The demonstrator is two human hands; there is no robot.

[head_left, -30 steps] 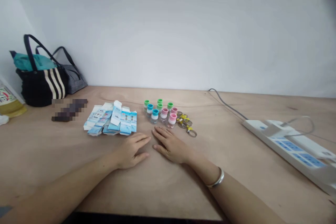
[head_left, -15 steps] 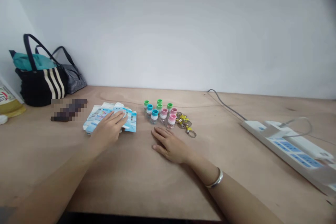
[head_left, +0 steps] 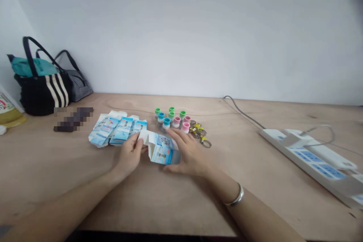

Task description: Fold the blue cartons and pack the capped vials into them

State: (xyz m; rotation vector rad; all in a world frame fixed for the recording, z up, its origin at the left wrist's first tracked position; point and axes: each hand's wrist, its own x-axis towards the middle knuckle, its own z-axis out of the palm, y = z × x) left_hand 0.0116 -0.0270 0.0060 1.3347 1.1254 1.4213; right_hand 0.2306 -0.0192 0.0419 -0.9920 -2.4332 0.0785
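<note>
Blue-white carton (head_left: 161,151), head view: just right of the flat carton pile (head_left: 113,130), nearer the person, held between both hands. Left hand (head_left: 129,155) pinches its left flap, fingers narrow. Right hand (head_left: 188,155) cups its right end, fingers loosely spread.

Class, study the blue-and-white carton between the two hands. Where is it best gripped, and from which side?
Probably by its two short ends, coming in from left and right, as the left hand and right hand do. The carton lies lengthwise between them, thin and light, with its broad printed face turned up and uncovered.
</note>
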